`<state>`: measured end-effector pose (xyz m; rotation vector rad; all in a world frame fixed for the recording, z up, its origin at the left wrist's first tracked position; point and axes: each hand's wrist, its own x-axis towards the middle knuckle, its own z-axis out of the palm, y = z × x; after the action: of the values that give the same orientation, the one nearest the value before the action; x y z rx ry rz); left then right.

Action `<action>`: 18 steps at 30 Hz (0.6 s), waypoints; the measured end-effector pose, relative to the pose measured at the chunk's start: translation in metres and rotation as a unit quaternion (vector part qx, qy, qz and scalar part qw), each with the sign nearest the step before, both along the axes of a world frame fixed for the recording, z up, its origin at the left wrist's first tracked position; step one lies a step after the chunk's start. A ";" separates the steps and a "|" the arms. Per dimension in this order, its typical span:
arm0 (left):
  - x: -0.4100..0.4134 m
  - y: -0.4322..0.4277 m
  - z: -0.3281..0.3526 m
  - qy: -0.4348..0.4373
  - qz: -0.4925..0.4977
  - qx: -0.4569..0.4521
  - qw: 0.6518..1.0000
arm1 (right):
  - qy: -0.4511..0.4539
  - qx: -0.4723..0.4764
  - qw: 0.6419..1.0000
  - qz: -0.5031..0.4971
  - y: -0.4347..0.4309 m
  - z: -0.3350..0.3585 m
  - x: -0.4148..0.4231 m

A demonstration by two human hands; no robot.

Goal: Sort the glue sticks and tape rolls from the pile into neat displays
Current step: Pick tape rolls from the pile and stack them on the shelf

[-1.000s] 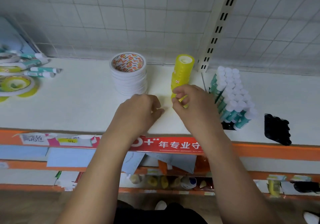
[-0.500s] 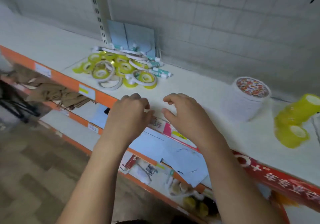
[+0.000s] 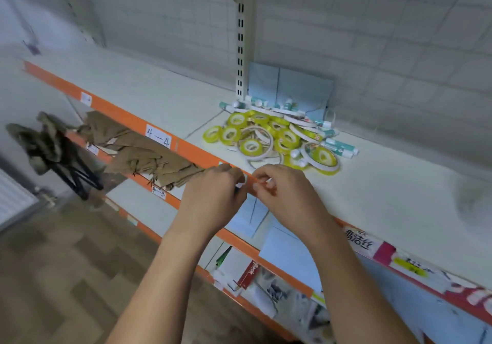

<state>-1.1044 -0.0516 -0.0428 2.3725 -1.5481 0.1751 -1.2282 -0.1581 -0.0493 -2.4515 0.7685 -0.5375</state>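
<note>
While both hands hover close together over the orange front edge (image 3: pixel 121 116) of the shelf (image 3: pixel 386 184), the pile (image 3: pixel 266 137) lies just beyond them, at about twelve to one o'clock. The left hand (image 3: pixel 213 197) and right hand (image 3: pixel 285 194) have curled fingers whose tips nearly meet. Motion blur hides whether either grip pinches something small or holds nothing, so I cannot tell.

The yellow tape rolls (image 3: pixel 251 146) lie flat and overlapping at the near side of the heap, with thinner white rolls mixed in. The glue sticks (image 3: pixel 339 146) lie on their sides along the back and at three o'clock, their long axes running roughly from ten to four o'clock.

The right hand looks slightly nearer the heap, and the closest rolls sit straight ahead of it. A short forward reach from that hand would probably meet a flat roll first. The sticks need a farther reach to the right.
</note>
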 end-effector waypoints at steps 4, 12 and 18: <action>0.030 -0.015 -0.007 0.010 0.000 0.000 1.000 | -0.016 0.004 1.000 -0.010 -0.011 -0.002 0.024; 0.085 -0.033 -0.014 0.041 0.046 0.004 0.998 | -0.015 -0.024 1.000 0.002 -0.043 0.003 0.084; 0.118 -0.044 -0.019 0.079 0.055 -0.026 0.995 | 0.021 -0.087 0.994 -0.063 -0.050 -0.005 0.121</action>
<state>-0.9860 -0.0957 -0.0622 2.3698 -1.3265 0.0506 -1.1075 -0.2081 -0.0544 -2.5920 0.9355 -0.6247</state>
